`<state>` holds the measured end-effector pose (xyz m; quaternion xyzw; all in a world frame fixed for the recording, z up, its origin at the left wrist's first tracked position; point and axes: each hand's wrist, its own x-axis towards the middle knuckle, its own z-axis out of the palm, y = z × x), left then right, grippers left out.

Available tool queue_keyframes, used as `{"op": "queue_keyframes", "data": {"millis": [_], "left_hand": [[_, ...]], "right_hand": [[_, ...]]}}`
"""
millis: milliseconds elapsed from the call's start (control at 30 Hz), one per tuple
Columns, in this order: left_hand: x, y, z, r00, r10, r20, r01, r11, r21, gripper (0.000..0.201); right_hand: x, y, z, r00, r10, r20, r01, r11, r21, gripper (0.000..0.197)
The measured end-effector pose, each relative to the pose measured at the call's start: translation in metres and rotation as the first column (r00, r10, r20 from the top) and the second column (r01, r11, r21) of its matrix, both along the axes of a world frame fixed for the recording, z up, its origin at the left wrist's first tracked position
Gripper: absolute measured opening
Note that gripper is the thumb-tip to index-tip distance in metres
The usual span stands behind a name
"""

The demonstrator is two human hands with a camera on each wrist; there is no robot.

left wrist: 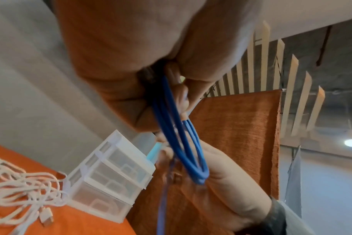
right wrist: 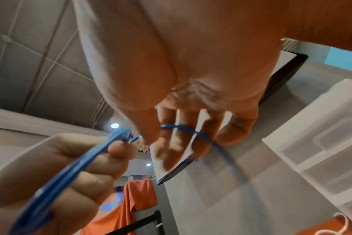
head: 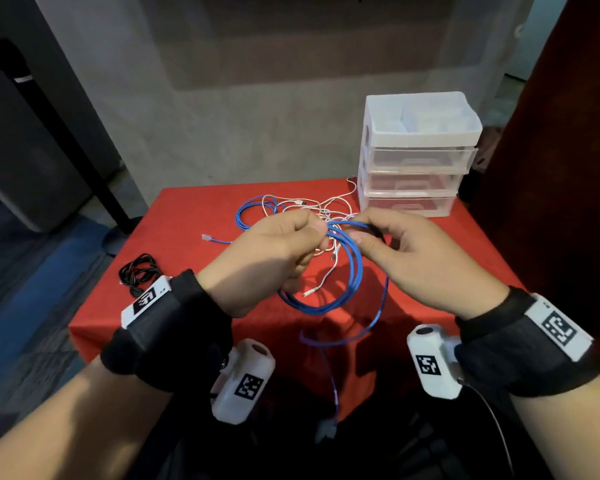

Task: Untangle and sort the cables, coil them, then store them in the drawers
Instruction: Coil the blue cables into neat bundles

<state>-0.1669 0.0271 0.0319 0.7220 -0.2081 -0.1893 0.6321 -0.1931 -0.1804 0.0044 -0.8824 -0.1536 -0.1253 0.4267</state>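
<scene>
Closest to me, my left hand (head: pixel 274 258) clamps the gathered loops of the blue cable (head: pixel 355 271) above the counter (head: pixel 174 216), while my right hand (head: pixel 416 261) pinches the next strand beside it, the two hands nearly touching. The cable looks light, springy and fairly smooth, so I'd judge it wants gripping at the loop tops or the coil will splay. Beyond, the white cables (head: pixel 326 206) lie tangled; the drawers (head: pixel 413 168) stand closed behind.
</scene>
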Motion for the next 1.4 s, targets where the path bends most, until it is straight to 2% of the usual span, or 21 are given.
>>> {"op": "queue_keyframes", "data": {"millis": [67,133,233,300,367,433,467,533,600,767,833,933,1000,1067,1133,1167,1233,1300,1333,1367,1400], "left_hand": [[0.010,0.009,0.001,0.994,0.098,0.053,-0.097,0.995,-0.017,0.028],[0.021,0.022,0.001,0.975,0.209,0.069,-0.204,0.976,-0.070,0.027],[0.029,0.031,-0.005,0.956,0.295,-0.002,-0.291,0.943,-0.160,0.026],[0.025,0.026,-0.014,0.944,0.311,-0.114,-0.329,0.915,-0.233,0.026],[0.020,0.016,-0.024,0.914,0.280,-0.295,-0.368,0.877,-0.307,0.027],[0.014,0.006,-0.031,0.854,0.201,-0.480,-0.396,0.850,-0.348,0.026],[0.011,0.002,-0.034,0.827,0.166,-0.537,-0.396,0.851,-0.346,0.026],[0.008,-0.006,-0.036,0.802,0.162,-0.574,-0.381,0.879,-0.285,0.027],[0.010,-0.012,-0.033,0.796,0.193,-0.573,-0.388,0.890,-0.239,0.028],[0.024,-0.011,-0.023,0.775,0.260,-0.576,-0.518,0.785,-0.341,0.028],[0.027,-0.011,-0.025,0.769,0.276,-0.577,-0.532,0.777,-0.337,0.029],[0.025,-0.012,-0.029,0.778,0.321,-0.541,-0.535,0.790,-0.300,0.027],[0.023,-0.011,-0.028,0.796,0.347,-0.496,-0.538,0.782,-0.315,0.028],[0.021,-0.010,-0.027,0.857,0.366,-0.362,-0.481,0.820,-0.311,0.029],[0.017,-0.009,-0.026,0.924,0.334,-0.188,-0.375,0.889,-0.263,0.027],[0.014,-0.009,-0.025,0.948,0.297,-0.114,-0.316,0.922,-0.225,0.024],[0.011,-0.008,-0.024,0.979,0.203,-0.012,-0.202,0.969,-0.144,0.021],[0.009,-0.006,-0.022,0.994,0.110,0.027,-0.107,0.990,-0.095,0.024],[0.009,-0.004,-0.021,0.996,0.078,0.045,-0.074,0.994,-0.085,0.023],[0.009,-0.003,-0.020,0.996,0.061,0.070,-0.056,0.996,-0.071,0.024],[0.009,-0.001,-0.019,0.993,0.064,0.102,-0.060,0.997,-0.044,0.026]], "right_hand": [[0.000,-0.008,0.002,0.995,0.040,-0.092,-0.032,0.996,0.085,0.017],[0.000,-0.018,0.001,0.992,0.016,-0.128,0.002,0.990,0.138,0.019],[-0.001,-0.020,-0.006,0.985,0.005,-0.174,0.017,0.992,0.129,0.018],[0.000,-0.011,-0.015,0.978,-0.007,-0.207,0.050,0.978,0.202,0.017],[0.003,-0.002,-0.020,0.968,-0.011,-0.249,0.117,0.901,0.417,0.018],[0.005,0.008,-0.018,0.967,-0.001,-0.256,0.161,0.781,0.604,0.020],[0.006,0.013,-0.016,0.971,0.003,-0.238,0.159,0.733,0.661,0.018],[0.007,0.022,-0.014,0.982,0.003,-0.188,0.133,0.690,0.711,0.018],[0.005,0.027,-0.015,0.988,0.023,-0.154,0.095,0.691,0.716,0.024],[-0.006,0.032,-0.020,0.977,0.107,-0.186,0.038,0.767,0.640,0.015],[-0.010,0.031,-0.022,0.973,0.126,-0.196,0.018,0.800,0.599,0.016],[-0.011,0.021,-0.022,0.954,0.185,-0.238,-0.072,0.907,0.416,0.026],[-0.009,0.014,-0.020,0.958,0.139,-0.249,-0.055,0.947,0.317,0.032],[-0.004,0.006,-0.019,0.985,0.027,-0.171,0.032,0.942,0.335,0.027],[0.004,0.002,-0.018,0.995,-0.062,-0.077,0.082,0.952,0.294,0.015],[0.007,0.001,-0.017,0.996,-0.077,-0.048,0.085,0.972,0.221,0.022],[0.011,0.002,-0.017,0.998,-0.001,-0.067,0.008,0.995,0.104,0.039],[0.012,0.007,-0.017,0.977,0.121,-0.177,-0.095,0.985,0.147,0.037],[0.011,0.010,-0.016,0.961,0.158,-0.225,-0.103,0.965,0.240,0.030],[0.009,0.013,-0.013,0.942,0.190,-0.275,-0.077,0.924,0.375,0.033],[0.007,0.015,-0.011,0.919,0.226,-0.323,-0.037,0.865,0.501,0.047]]}}
